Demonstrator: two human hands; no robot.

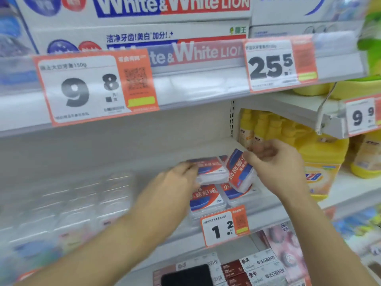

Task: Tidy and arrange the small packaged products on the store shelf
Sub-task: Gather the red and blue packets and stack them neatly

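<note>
Store shelf [257, 215]: left hand [175, 182] grips a flat pack [212, 172]; right hand [274, 162] pinches a tilted pack [239, 170] just beside it.

Four small clear plastic packs with red-and-blue labels sit mid-frame on the shelf [268, 213]: two bottom packs [206, 200] lie flat side by side, a third pack [212, 170] rests flat atop them, and a fourth pack [239, 170] stands tilted to its right.
</note>
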